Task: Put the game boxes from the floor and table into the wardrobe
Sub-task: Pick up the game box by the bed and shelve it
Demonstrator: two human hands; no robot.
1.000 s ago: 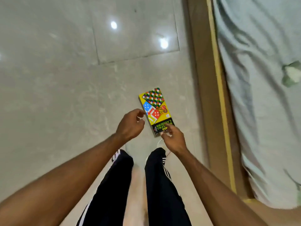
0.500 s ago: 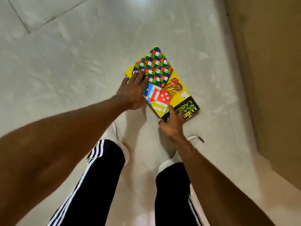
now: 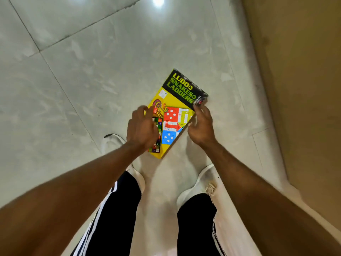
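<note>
The flat yellow cardboard game box [image 3: 172, 100] has a black band at its far end. On it, yellow-green capitals in three lines read "LUDO", "SNAKES", "LADDERS". The smaller print beside the title is too small to read.

Left hand [image 3: 142, 130] and right hand [image 3: 201, 126] both bare, forearms [image 3: 73, 191] bare as well. Down below, black track trousers [image 3: 195, 218] with white stripes running down the outer side of each leg, and 2 white trainers [image 3: 197, 183], laces grubby on the right one.

Glossy pale marble floor tiles [image 3: 88, 93] meet a tan surface [image 3: 304, 85] at right.
</note>
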